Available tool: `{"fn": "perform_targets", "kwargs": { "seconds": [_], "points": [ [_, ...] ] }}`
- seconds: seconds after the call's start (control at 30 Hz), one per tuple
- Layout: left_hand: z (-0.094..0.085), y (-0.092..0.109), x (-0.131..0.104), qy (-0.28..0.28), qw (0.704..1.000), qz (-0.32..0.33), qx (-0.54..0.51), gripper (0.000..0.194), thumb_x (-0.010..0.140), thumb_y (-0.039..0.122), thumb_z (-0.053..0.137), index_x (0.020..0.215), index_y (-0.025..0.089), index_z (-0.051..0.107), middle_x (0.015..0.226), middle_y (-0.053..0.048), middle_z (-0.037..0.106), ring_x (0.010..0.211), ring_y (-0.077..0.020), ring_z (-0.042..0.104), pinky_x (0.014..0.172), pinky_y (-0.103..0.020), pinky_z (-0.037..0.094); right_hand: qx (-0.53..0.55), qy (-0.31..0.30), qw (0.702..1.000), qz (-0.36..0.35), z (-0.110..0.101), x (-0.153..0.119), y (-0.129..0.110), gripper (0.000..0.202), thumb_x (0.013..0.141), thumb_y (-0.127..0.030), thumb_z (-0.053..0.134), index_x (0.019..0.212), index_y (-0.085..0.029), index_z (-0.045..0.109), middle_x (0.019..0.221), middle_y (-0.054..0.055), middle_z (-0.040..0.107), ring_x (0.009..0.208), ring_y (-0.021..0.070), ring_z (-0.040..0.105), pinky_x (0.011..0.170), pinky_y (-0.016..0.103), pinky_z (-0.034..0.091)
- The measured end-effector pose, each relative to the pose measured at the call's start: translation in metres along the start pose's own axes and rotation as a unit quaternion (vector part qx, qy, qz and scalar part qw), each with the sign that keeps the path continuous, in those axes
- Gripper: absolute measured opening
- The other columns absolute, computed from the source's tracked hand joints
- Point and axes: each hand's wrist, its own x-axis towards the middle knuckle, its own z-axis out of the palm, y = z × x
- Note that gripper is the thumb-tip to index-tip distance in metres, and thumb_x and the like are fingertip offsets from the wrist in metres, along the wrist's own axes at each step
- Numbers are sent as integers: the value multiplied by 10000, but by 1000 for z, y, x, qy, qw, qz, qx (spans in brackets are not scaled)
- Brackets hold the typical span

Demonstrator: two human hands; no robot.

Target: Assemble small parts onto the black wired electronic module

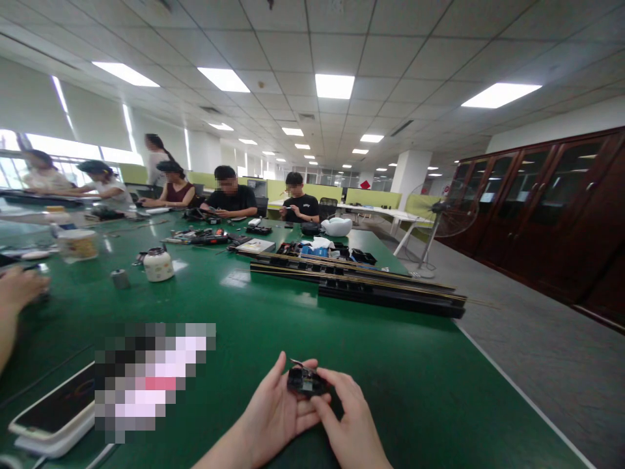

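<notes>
A small black plastic device (306, 382) with its inner parts exposed is held low over the green table (234, 352). A thin light strip sticks up from its top edge. Palm up, my left hand (273, 404) cradles it from below and the left, with the fingers passing behind and under it. My right hand (349, 410) pinches its right end, the thumb at the near lower corner and the index finger at the upper edge. What kind of device it is, I cannot make out.
A phone (53, 404) lies at the left, beside a blurred-out patch. Another person's hand (22, 286) reaches in there. Farther back are a white jar (159, 266), a grey cylinder (120, 279) and long black rails (390, 299). Several people sit beyond; a fan (454, 212) stands right.
</notes>
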Motion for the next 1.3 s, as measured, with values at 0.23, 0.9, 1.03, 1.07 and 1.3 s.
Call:
{"fn": "perform_targets", "kwargs": {
  "seconds": [0.23, 0.9, 1.03, 1.07, 1.3],
  "points": [
    [-2, -1, 1, -1, 1000, 8, -9, 371, 797, 451, 434, 1015, 185, 573, 904, -87, 683, 806, -214, 645, 781, -321, 402, 4, 2, 1000, -7, 1, -1, 1, 312, 747, -186, 565, 1049, -265, 569, 1016, 34, 639, 944, 186, 596, 823, 318, 494],
    [-2, -1, 1, 5, 999, 35, 20, 348, 799, 454, 428, 1028, 214, 532, 921, -75, 673, 790, -201, 647, 760, -300, 403, 14, -4, 1000, 11, 3, -4, 3, 337, 742, -185, 572, 1069, -267, 547, 1071, 23, 619, 1018, 177, 560, 885, 323, 463],
    [-1, -1, 1, -1, 999, 32, 15, 356, 800, 469, 415, 993, 202, 550, 906, -73, 675, 790, -196, 646, 765, -293, 399, 14, 1, 1000, 16, 4, -4, 3, 338, 742, -207, 579, 1072, -273, 549, 1064, 15, 625, 1003, 175, 569, 869, 306, 471],
    [0, -1, 0, -4, 999, 31, 15, 362, 800, 474, 410, 993, 201, 551, 907, -75, 675, 794, -196, 646, 768, -293, 398, 14, 2, 1000, 17, 4, -4, 3, 341, 741, -212, 581, 1075, -272, 549, 1060, 17, 626, 997, 176, 572, 861, 303, 474],
    [-1, 0, 1, -18, 999, 28, 27, 385, 798, 492, 396, 990, 197, 552, 951, -104, 673, 811, -202, 645, 785, -305, 389, 14, 4, 999, 38, 3, -4, 1, 365, 730, -206, 583, 1087, -268, 544, 1057, 22, 628, 984, 185, 580, 855, 305, 479]
  ]
}}
